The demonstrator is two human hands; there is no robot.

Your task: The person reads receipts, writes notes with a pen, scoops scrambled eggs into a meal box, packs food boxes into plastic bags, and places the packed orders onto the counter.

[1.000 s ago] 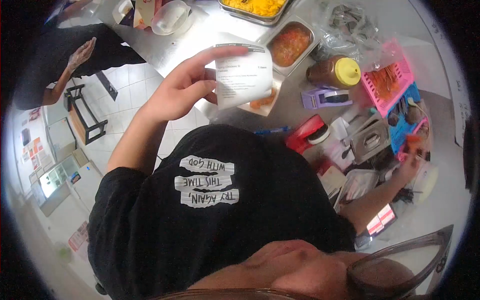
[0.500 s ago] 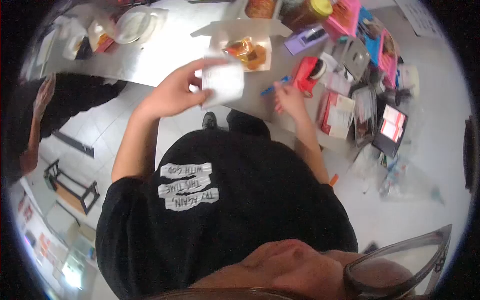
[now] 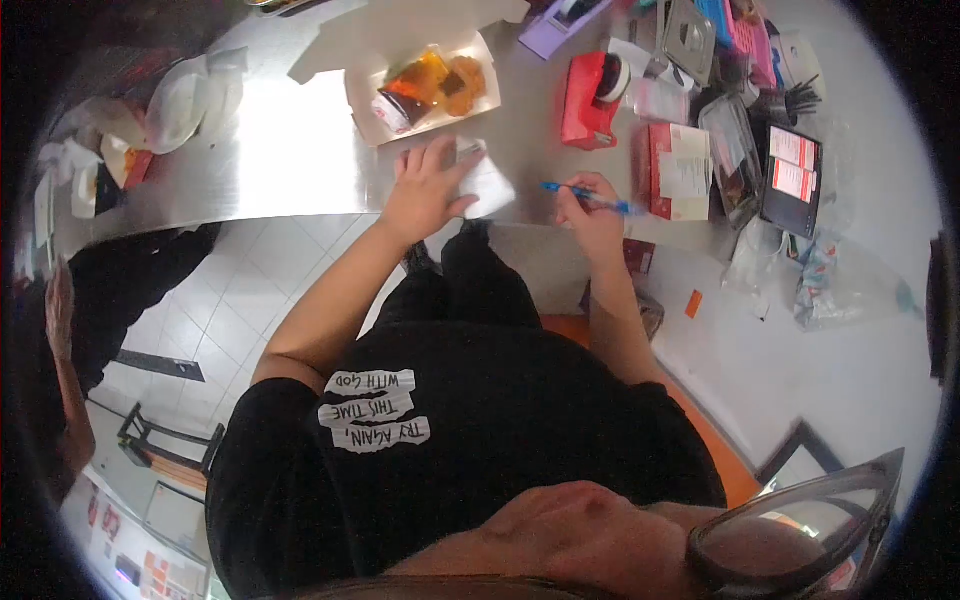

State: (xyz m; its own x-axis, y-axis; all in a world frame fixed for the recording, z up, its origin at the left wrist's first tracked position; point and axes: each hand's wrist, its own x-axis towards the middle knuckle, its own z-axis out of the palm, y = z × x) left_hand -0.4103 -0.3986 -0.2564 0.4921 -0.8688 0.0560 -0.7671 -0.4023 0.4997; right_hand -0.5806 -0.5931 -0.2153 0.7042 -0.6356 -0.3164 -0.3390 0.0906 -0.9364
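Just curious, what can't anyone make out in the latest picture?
Head view, white paper: its print, blurred and partly under the left hand.
Head view, dark tablet or phone: its words, too small.
Head view, purple dispenser: its far end, cut off by the top edge.
Head view, other person: the head, lost at the dark left edge.

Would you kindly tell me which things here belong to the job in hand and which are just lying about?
Job in hand:
white slip, under the left hand
blue pen, in the right hand
probably the open food box

Seemingly just lying about:
red tape dispenser
purple tape dispenser
lit screen
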